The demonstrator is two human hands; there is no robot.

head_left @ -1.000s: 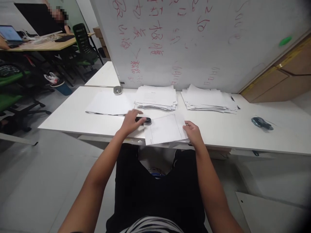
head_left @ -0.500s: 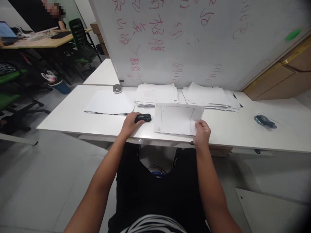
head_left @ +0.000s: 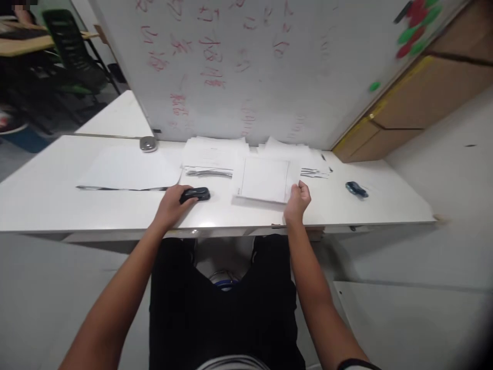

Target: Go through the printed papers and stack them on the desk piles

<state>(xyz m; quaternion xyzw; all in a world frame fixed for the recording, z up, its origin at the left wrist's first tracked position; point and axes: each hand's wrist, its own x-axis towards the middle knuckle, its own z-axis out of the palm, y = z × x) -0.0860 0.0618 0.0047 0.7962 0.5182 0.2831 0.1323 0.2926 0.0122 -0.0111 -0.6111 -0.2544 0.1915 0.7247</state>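
Observation:
My left hand (head_left: pixel 172 206) is wrapped round a black stapler (head_left: pixel 197 193) that rests on the white table. In my right hand (head_left: pixel 297 199) is a sheet of paper (head_left: pixel 265 180) with a printed frame, pinched at its lower right corner. The sheet is tilted and partly covers two paper stacks behind it. The left stack (head_left: pixel 215 151) and the right stack (head_left: pixel 287 149) lie against the whiteboard. To the left, a large white sheet (head_left: pixel 129 167) with a dark front edge lies by my left hand.
A grey computer mouse (head_left: pixel 148 144) sits at the back left of the table (head_left: pixel 42 205). A dark blue-green object (head_left: pixel 356 189) lies at the right. Behind stands a whiteboard (head_left: pixel 231 61) with red writing; cardboard boxes (head_left: pixel 404 103) are at the right.
The view has turned to the right. The sheet in my right hand has lifted towards the stacks, and its front edge now stands off the table. My left hand stays on the stapler.

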